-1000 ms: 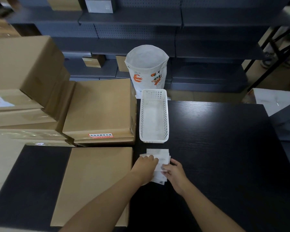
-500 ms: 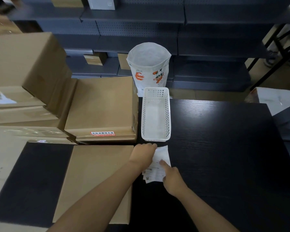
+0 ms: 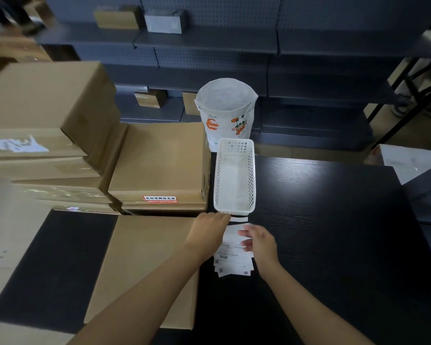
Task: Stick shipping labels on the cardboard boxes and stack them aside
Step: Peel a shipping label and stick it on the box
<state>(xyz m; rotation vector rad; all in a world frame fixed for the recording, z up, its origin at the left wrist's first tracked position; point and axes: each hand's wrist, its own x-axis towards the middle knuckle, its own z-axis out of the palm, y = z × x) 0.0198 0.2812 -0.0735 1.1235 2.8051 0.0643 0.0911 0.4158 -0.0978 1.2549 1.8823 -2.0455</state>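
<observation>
A small pile of white shipping labels (image 3: 230,263) lies on the black table, just in front of a white basket. My left hand (image 3: 208,232) grips the left edge of the top label, with its fingertips near the basket's front rim. My right hand (image 3: 260,242) rests on the pile from the right, fingers apart and slightly blurred. A narrow white strip (image 3: 239,219) shows between the hands and the basket. A flat cardboard box (image 3: 144,265) lies under my left forearm. More cardboard boxes (image 3: 159,160) are stacked behind it, the top one bearing a red sticker.
The white perforated basket (image 3: 235,175) stands beside the stack. Behind it is a white printed bag (image 3: 225,108). A taller pile of boxes (image 3: 47,105) fills the left. The black table (image 3: 321,232) stretches to the right. Dark shelving lines the back.
My left hand has slid up toward the basket's front rim with the label's edge. My right hand has shifted right and spread its fingers over the pile. The view has tilted slightly.
</observation>
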